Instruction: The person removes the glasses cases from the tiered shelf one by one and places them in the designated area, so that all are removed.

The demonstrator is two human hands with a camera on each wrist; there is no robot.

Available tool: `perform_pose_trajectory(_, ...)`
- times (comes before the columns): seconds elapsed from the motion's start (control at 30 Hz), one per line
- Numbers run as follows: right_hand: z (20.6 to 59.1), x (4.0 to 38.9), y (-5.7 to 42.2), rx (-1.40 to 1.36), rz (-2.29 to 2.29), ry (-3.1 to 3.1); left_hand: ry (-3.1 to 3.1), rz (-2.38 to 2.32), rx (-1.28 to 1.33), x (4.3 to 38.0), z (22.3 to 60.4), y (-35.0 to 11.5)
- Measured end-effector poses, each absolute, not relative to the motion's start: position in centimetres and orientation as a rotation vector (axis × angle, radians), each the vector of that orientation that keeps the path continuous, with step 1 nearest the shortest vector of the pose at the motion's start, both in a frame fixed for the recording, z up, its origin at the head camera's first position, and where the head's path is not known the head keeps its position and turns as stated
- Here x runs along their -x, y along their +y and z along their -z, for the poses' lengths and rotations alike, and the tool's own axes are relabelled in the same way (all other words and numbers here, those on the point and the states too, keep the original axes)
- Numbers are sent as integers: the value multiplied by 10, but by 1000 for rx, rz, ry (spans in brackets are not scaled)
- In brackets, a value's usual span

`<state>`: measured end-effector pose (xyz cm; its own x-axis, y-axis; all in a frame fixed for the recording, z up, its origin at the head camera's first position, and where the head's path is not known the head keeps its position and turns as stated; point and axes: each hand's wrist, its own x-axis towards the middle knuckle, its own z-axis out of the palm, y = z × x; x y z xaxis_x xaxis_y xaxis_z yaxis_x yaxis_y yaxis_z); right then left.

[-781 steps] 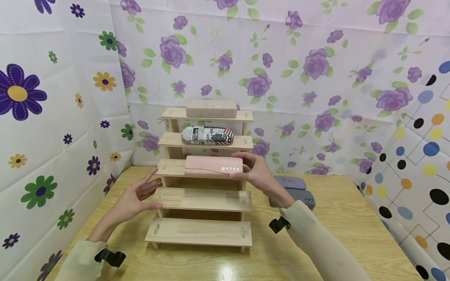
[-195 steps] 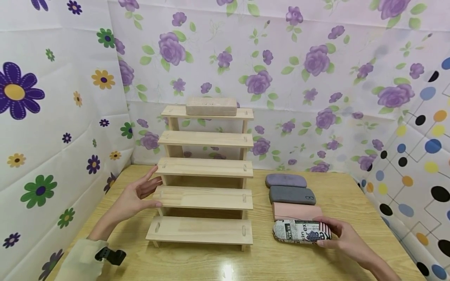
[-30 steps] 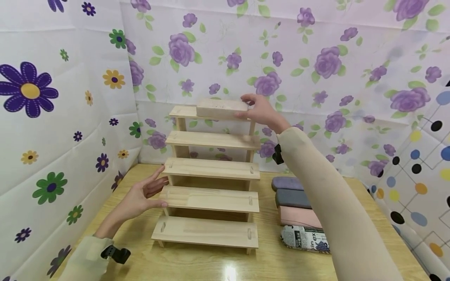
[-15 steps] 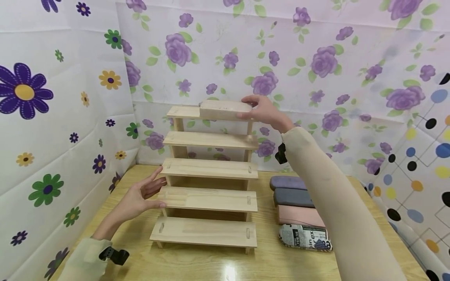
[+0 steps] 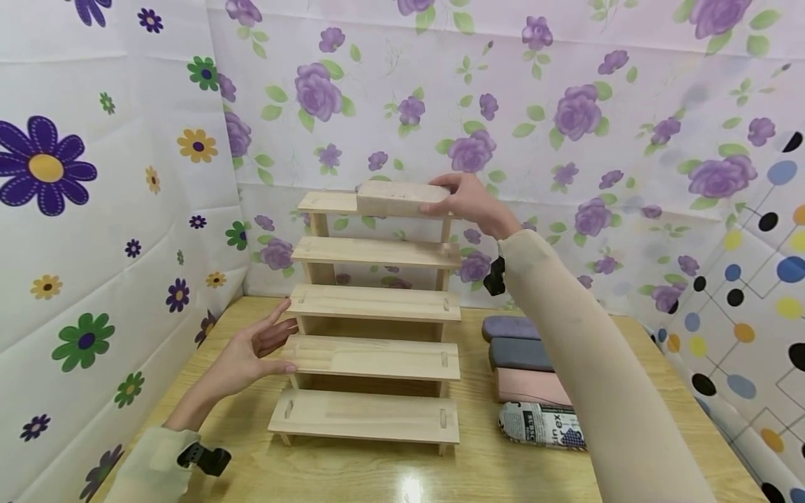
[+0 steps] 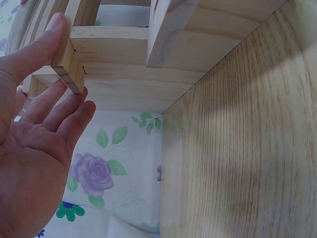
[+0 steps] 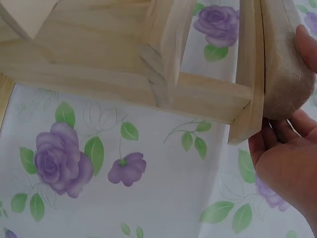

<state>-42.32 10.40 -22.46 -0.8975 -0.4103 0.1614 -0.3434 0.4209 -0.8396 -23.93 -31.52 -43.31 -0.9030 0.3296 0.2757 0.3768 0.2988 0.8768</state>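
In the head view, a beige glasses case point(image 5: 393, 199) lies on the top board of a stepped wooden display rack point(image 5: 371, 416). My right hand point(image 5: 472, 202) grips the case's right end, thumb in front and fingers behind. The right wrist view shows the case point(image 7: 285, 64) against the top board, with the right hand point(image 7: 292, 158) around its end. My left hand point(image 5: 245, 360) holds the rack's left side. In the left wrist view, the left hand's point(image 6: 37, 144) thumb lies on a board end and its fingers reach round the other side.
Right of the rack, several glasses cases lie in a column on the wooden table point(image 5: 490, 475): purple point(image 5: 506, 327), grey-blue point(image 5: 518, 354), pink point(image 5: 531, 386) and newspaper-print point(image 5: 534, 424). My right forearm covers their right ends. Flowered cloth point(image 5: 390, 91) hangs behind.
Earlier, the pink and newspaper-print cases went from the rack to the table. My right hand then took the beige case, which has shifted slightly right. My left hand stays on the rack.
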Motion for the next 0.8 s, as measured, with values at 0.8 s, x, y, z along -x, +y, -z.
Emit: perform_pose_trajectory(0.8,244,395,120,731,1899,2386,-2497,1695,694,240,434,-315)
